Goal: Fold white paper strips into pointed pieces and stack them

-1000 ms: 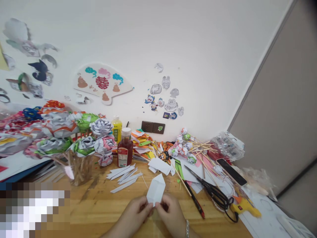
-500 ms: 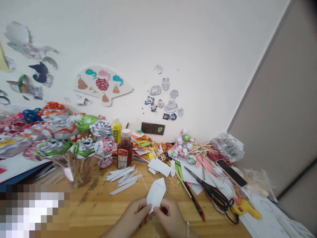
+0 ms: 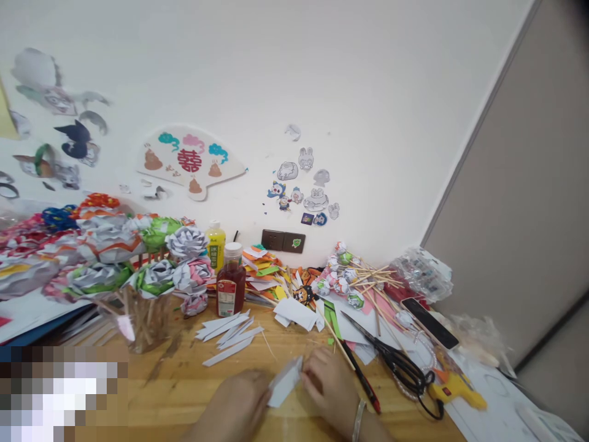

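A folded piece of white paper point(image 3: 284, 388) lies between my hands, low over the wooden table. My left hand point(image 3: 243, 400) is closed at the paper's left edge, its fingers partly hidden behind the back of the hand. On the other side my right hand point(image 3: 326, 379), with a bracelet at the wrist, has curled fingers at the paper's upper right corner. Several folded white paper strips point(image 3: 230, 334) lie beyond my left hand. A stack of white paper pieces point(image 3: 297, 314) sits farther back.
Scissors point(image 3: 391, 356), a black pencil point(image 3: 363, 377) and a yellow glue gun point(image 3: 458, 391) lie at the right, near a phone point(image 3: 430, 323). Paper flowers point(image 3: 159, 273) stand in a clear container at the left, beside a red-brown bottle point(image 3: 230, 282). Small flowers on sticks point(image 3: 354, 299) lie behind.
The white paper has come down lower and looks narrower, with a fold across it. My right hand has moved up and right along it; my left hand has turned over beside it.
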The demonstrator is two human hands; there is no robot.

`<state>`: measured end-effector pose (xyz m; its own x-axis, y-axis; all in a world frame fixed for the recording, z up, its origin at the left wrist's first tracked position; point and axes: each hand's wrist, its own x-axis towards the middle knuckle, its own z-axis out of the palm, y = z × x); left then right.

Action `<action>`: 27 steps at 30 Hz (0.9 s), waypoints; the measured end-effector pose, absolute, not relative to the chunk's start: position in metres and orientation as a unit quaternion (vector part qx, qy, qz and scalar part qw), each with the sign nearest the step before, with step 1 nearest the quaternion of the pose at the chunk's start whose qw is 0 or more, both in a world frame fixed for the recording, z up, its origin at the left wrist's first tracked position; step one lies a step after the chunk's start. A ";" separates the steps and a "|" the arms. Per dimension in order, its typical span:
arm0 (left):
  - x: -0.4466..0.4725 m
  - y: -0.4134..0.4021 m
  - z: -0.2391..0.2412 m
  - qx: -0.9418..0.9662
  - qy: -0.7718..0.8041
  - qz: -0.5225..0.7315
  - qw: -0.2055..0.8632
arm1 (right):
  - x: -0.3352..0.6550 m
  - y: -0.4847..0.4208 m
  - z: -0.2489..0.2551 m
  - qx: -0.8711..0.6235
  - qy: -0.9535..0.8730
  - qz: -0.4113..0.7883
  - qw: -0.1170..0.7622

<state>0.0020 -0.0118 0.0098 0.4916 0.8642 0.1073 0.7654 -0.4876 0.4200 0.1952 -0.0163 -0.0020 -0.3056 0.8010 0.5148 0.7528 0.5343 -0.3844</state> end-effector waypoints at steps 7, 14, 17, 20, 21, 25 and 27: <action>-0.005 -0.001 -0.002 0.899 0.403 0.170 -0.029 | 0.192 -0.014 -0.008 -0.475 -0.834 0.020 0.281; -0.001 0.000 -0.015 0.920 0.309 0.214 -0.113 | 0.200 -0.010 -0.005 -0.471 -0.847 0.043 0.243; -0.002 0.000 -0.012 0.916 0.326 0.212 -0.099 | 0.200 -0.007 -0.009 -0.486 -0.841 0.038 0.233; -0.002 0.000 -0.005 0.913 0.351 0.195 -0.074 | 0.199 -0.005 -0.013 -0.489 -0.840 0.018 0.237; -0.002 -0.001 -0.004 0.912 0.358 0.189 -0.061 | 0.198 -0.004 -0.014 -0.482 -0.844 0.011 0.237; -0.003 0.001 -0.002 0.906 0.383 0.181 -0.018 | 0.195 -0.004 -0.015 -0.461 -0.855 -0.011 0.237; -0.003 0.002 -0.003 0.903 0.389 0.181 -0.012 | 0.192 -0.006 -0.013 -0.466 -0.851 -0.009 0.240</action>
